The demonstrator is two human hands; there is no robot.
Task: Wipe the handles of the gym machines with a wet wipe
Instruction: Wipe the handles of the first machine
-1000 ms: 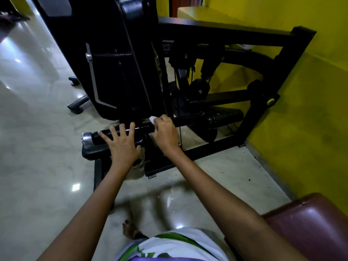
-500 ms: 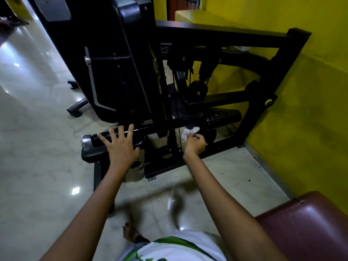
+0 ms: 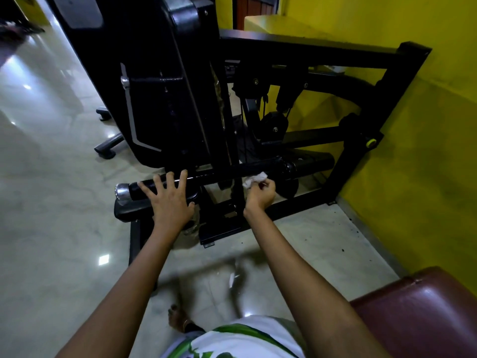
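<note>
Far left: glossy pale marble floor (image 3: 46,202) w/ light reflections. Next, chrome end cap (image 3: 121,193) closes the left end of the long black cylindrical machine handle bar (image 3: 232,170), which runs across the frame, rising slightly toward the right. Left hand (image 3: 169,202) lies flat on the bar's left part near the cap, fingers (image 3: 183,177) straight & spread, palm down, grip apart, nothing pinched. Below it a black padded footrest (image 3: 131,209) sits just under the bar. Behind, the tall black weight-stack housing (image 3: 154,94) w/ a grey stripe stands upright. Centre-right: right hand (image 3: 259,196) holds the crumpled white wet wipe (image 3: 254,180), fingers curled round it, grip clamped on the wipe; wipe touches the underside of the bar, just left of the thicker black roller pad (image 3: 309,164). Cannot tell how hard it presses. Further right, black steel frame (image 3: 361,58) w/ a small yellow-green knob (image 3: 371,143), close to the yellow painted wall (image 3: 426,151). Bottom right corner: dark red leather seat cushion (image 3: 426,313). Bottom centre: white & green shirt (image 3: 240,339), a bare foot (image 3: 178,317) on the floor.
</note>
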